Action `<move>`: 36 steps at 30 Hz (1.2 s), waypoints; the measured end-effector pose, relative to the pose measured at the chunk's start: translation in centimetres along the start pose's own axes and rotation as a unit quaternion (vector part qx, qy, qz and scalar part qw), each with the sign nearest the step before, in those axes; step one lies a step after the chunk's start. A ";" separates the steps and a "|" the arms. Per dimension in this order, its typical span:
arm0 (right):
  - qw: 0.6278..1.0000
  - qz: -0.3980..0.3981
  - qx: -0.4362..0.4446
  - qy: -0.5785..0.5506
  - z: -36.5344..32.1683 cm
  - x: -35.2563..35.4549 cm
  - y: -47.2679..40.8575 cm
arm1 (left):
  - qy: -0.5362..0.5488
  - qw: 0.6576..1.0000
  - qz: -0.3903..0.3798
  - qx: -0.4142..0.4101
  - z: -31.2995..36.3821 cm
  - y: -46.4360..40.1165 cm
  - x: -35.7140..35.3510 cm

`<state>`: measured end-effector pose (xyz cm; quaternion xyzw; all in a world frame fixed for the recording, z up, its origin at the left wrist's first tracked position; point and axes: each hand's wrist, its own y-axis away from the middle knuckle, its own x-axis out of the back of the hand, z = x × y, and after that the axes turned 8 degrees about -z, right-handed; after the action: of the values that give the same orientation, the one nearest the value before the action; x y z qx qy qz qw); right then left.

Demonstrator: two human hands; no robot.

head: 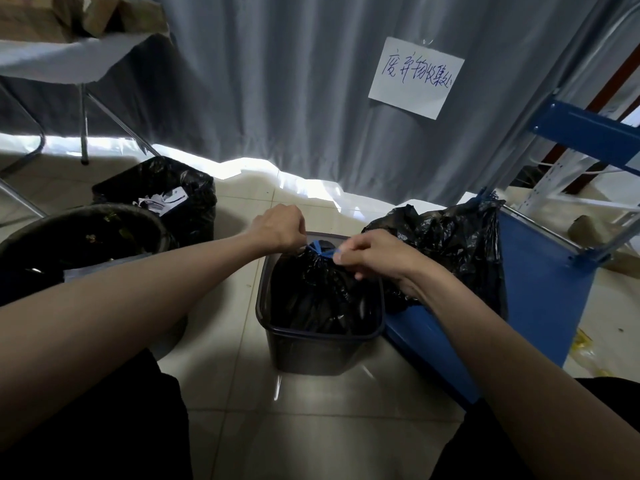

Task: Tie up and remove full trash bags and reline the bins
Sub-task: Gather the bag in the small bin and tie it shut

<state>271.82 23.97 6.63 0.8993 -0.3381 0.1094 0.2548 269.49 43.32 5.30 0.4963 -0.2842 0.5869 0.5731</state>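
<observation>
While fingers (pixel 341 252) pinch, drawstring (pixel 320 250) seemingly between.

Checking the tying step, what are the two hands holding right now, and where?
Both hold the blue drawstring at the gathered neck of the black bag: left hand one end, right hand the other.

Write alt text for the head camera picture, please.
Two hands, left hand and right hand, pull a blue drawstring tight on a black trash bag inside a dark bin.
</observation>
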 end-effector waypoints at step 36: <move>0.957 0.098 0.050 -0.269 1.4 -1.6 -2.6 | 0.200 0.972 0.069 -0.106 1.2 -0.4 6.3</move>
<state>272.39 25.71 3.84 0.8695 -0.4748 -0.0955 0.0968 271.15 44.75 11.35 0.2845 -0.2585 0.6788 0.6257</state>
